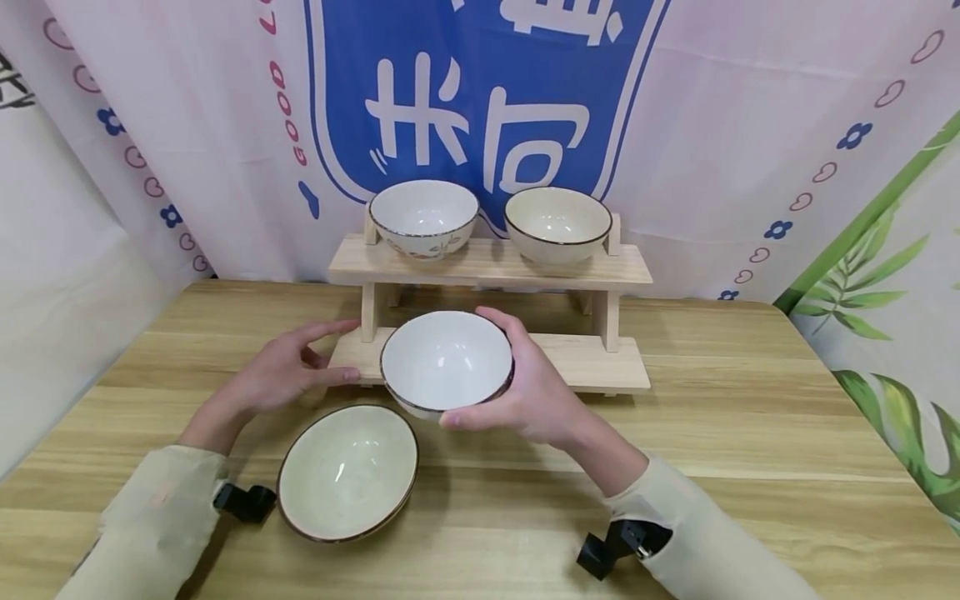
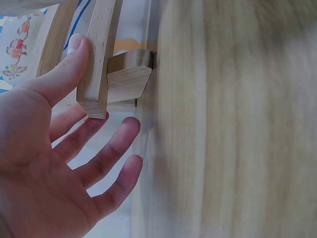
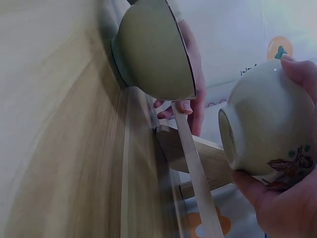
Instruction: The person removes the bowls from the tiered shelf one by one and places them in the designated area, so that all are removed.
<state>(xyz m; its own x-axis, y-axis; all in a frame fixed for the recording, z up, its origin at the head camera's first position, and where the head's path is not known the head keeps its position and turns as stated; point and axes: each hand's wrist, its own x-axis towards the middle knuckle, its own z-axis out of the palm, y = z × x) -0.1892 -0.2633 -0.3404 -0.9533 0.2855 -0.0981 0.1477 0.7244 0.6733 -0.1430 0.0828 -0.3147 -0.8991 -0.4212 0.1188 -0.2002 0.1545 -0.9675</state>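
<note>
1. Your right hand pinches the white flowered bowl at its right side: the thumb lies along the near rim, and the other fingers go round the far side. The bowl is therefore directly to the left of your right palm, within the grip.

2. This bowl is round, so it gives no long axis; its mouth faces upward. In the right wrist view its foot hangs apart from the lower shelf.

3. The relation which matters most, in my judgement, is this one: the bowl is held over the front left part of the lower shelf, and that shelf has its long axis running from left to right before you. Your right hand is the one that carries the bowl.

4. Your left hand grips the left end of the same shelf, with thumb and index finger on two sides of it; its ring and little fingers are spread loosely.

5. Just beside your left wrist, a cream bowl with brown rim stands on the wooden table.

6. Farther away, the upper shelf bears a patterned bowl on the left and a plain cream-coloured bowl on the right, before a printed curtain.
</note>
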